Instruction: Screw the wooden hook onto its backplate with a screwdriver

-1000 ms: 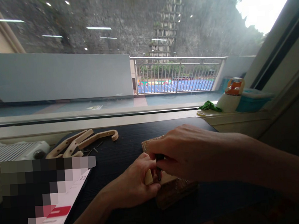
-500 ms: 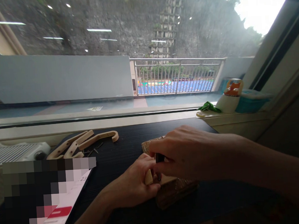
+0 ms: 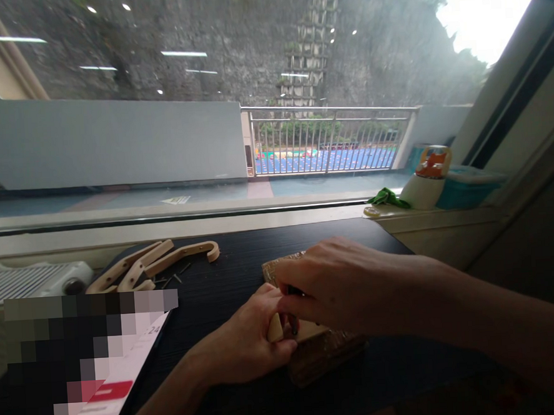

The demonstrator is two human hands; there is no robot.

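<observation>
My left hand [image 3: 242, 338] is closed around a pale wooden piece [image 3: 274, 328], whose curved end shows between thumb and fingers. The piece lies on a brown block with a shiny wrapped surface [image 3: 328, 358]. Above it, the fingers of my right hand [image 3: 338, 285] are wrapped round a dark-handled tool [image 3: 297, 291], its lower end down by the wood near my left fingers. Most of that tool is hidden, so its kind does not show. To the left on the dark table [image 3: 242, 250] lie several wooden hooks [image 3: 181, 258] with drilled holes, beside a few loose screws [image 3: 177, 279].
A lit screen, partly blurred out, [image 3: 132, 373] stands at the lower left, near a white ribbed appliance [image 3: 37, 281]. Along the windowsill [image 3: 240, 225] at right are a green cloth [image 3: 387, 197], a white and orange bottle-like object [image 3: 425, 183] and a teal container [image 3: 468, 186].
My right hand has turned slightly at the wrist around the dark tool, and less of its handle shows. My left hand keeps its place on the wooden piece.
</observation>
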